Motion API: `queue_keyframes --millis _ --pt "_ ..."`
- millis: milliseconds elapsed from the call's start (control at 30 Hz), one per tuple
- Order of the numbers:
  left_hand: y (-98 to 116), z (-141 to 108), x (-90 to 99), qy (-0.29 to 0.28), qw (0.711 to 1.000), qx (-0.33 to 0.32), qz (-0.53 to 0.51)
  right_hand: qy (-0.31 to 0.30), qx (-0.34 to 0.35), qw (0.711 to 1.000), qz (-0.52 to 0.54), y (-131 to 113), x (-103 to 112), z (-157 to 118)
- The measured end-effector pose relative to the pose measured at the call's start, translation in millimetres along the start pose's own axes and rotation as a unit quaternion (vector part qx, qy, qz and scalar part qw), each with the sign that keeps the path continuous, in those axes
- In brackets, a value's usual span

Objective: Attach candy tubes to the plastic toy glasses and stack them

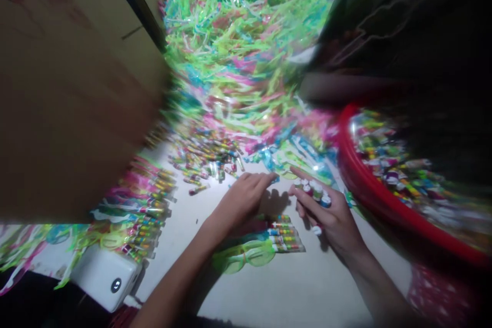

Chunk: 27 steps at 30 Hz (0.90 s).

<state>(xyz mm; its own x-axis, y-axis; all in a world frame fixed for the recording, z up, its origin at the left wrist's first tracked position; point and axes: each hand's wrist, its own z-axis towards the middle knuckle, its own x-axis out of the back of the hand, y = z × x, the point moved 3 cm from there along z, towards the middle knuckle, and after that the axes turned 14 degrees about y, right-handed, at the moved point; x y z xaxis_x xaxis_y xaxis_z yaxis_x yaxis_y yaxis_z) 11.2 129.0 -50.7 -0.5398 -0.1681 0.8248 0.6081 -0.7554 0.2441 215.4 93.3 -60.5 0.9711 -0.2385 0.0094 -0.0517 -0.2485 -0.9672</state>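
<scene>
My right hand (334, 212) is closed around several small tubes with white caps (317, 190), the caps facing up between the fingers. Just left of it my left hand (249, 189) reaches over the white tabletop, its fingers bent down together. A bit of blue (275, 179) shows by its fingertips; whether they grip it I cannot tell. Below the hands lies a short row of tubes with patterned labels (286, 241). Green plastic toy glasses (246, 259) and coloured strips extend left from that row, partly behind my left forearm.
A red tub (353, 164) full of small capped pieces stands at right. Loose tubes (207, 154) lie beyond my hands, before a big heap of coloured plastic strips (238, 61). At left are a cardboard sheet (77, 87), a row of tubes (154, 210) and a white power bank (107, 277).
</scene>
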Motion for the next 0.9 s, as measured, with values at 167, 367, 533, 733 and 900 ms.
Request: queue_keyframes --millis 167,367,533,733,900 --pt "11 7 4.9 0.038 0.992 -0.081 0.089 -0.012 0.06 0.998 -0.027 0 -1 -1" --pt "14 5 7.7 0.023 0.981 -0.134 0.137 -0.011 0.151 0.985 -0.089 11 3 3" --pt "13 4 10.0 -0.015 0.98 -0.148 0.132 0.008 0.151 0.983 -0.104 13 5 5" --pt "14 3 7.5 -0.082 0.977 -0.14 0.137 -0.014 0.285 0.935 -0.212 9 4 5" --pt "15 3 5.7 -0.103 0.976 -0.133 0.138 -0.072 0.332 0.903 -0.264 9 4 4"
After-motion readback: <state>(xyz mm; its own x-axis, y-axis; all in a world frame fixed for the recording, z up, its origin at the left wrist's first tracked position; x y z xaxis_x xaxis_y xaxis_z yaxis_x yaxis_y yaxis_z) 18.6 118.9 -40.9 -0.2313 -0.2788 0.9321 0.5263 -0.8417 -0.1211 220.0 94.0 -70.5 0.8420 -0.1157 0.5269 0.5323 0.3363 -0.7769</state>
